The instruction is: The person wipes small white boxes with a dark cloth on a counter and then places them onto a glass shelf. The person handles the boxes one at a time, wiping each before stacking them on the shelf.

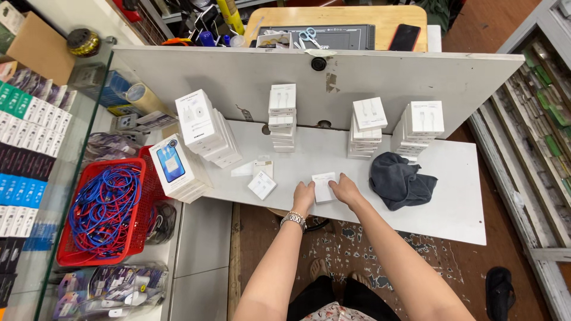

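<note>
A small white box lies on the white table near its front edge. My left hand touches the box's left side and my right hand touches its right side, so both hands grip it between them. A metal watch sits on my left wrist. Another small white box lies flat to the left of my hands, with two more small white pieces just behind it. A dark grey cloth is bunched up to the right of my right hand.
Stacks of white boxes stand along the back of the table against a white upright board. Larger white boxes lean at the left. A red basket holds blue and red cables. A glass counter with packaged goods is at far left.
</note>
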